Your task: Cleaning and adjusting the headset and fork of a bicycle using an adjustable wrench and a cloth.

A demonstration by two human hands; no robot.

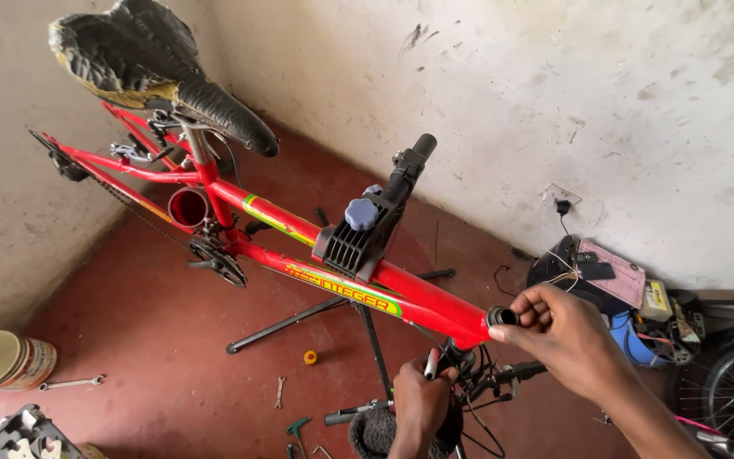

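A red bicycle frame (pixel 299 255) hangs in a black repair-stand clamp (pixel 367 228) with a blue knob, its worn black saddle (pixel 155 68) at the upper left. My right hand (pixel 562 336) pinches a small dark ring (pixel 501 317) at the open front end of the frame. Below it, my left hand (pixel 420 404) grips a slim metal tool or stem (pixel 431 364) near the handlebar and its cables (pixel 477 382).
The stand's black legs (pixel 299 319) spread over the red floor. Wrenches (pixel 70 383), a yellow small part (pixel 310 358) and a tin can (pixel 2 361) lie at lower left. Bags and clutter (pixel 613 285) sit against the right wall beside a wheel (pixel 732 387).
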